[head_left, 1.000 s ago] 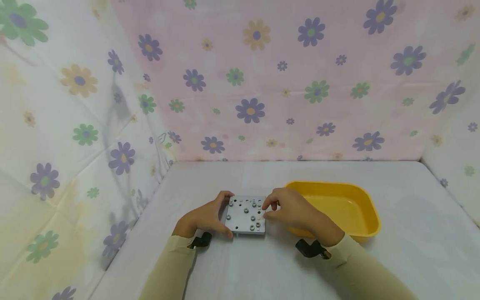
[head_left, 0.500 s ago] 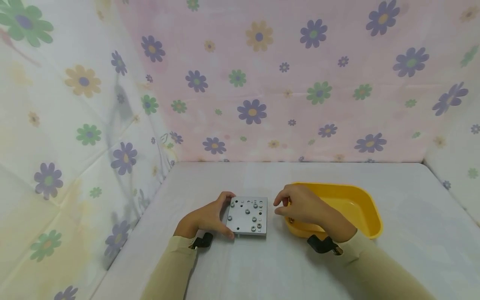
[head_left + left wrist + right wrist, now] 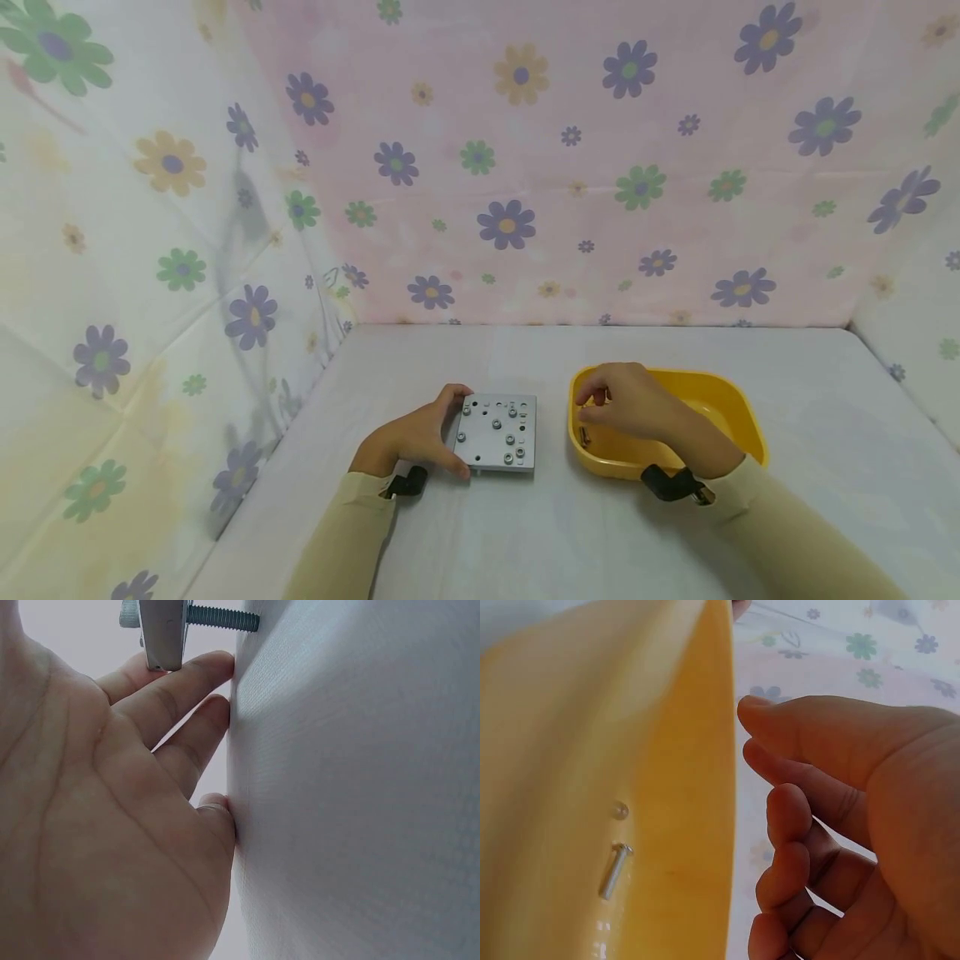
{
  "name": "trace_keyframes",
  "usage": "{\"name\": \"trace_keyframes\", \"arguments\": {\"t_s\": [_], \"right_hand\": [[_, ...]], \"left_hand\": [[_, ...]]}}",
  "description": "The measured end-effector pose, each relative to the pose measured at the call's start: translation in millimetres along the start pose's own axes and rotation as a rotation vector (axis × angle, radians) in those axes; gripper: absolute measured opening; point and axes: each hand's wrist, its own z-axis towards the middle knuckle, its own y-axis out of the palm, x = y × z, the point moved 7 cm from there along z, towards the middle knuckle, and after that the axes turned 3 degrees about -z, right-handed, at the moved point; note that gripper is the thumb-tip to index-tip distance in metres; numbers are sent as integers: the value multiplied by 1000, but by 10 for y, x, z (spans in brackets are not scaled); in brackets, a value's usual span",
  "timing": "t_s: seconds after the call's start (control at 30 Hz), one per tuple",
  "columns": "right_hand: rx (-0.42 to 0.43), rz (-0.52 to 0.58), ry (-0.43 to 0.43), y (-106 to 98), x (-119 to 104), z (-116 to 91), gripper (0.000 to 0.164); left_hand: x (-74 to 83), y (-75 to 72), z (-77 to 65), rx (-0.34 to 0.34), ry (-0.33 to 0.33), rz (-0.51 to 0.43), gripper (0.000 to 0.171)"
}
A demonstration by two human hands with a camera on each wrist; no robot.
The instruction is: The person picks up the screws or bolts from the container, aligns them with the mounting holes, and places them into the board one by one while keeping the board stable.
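A silver metal plate with several socket head screws and holes sits at the middle of the table. My left hand grips its left side, thumb at the near corner and fingers at the far one. In the left wrist view, a threaded screw shank sticks out of the plate's underside. My right hand is above the left part of the yellow tray, fingers loosely curled, with nothing seen between them. A silver screw lies inside the tray in the right wrist view.
The white-covered table extends around the plate and tray. A flower-patterned cloth stands behind, and a similar one hangs at the left. Black wrist-worn pieces sit on both wrists.
My right hand has moved right, from beside the plate to over the yellow tray. The left hand keeps its grip, and the plate stays in place.
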Motion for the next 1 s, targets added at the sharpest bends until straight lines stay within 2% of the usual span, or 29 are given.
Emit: {"name": "trace_keyframes", "arguments": {"t_s": [0.37, 0.67, 1.0], "right_hand": [[11, -42, -15, -167, 42, -6, 11], [3, 29, -44, -187, 166, 36, 14], [-24, 57, 26, -204, 331, 76, 22]], "left_hand": [[-4, 2, 9, -6, 17, -20, 123], [-16, 10, 16, -8, 22, -18, 123], [-15, 8, 22, -6, 23, -20, 123]]}}
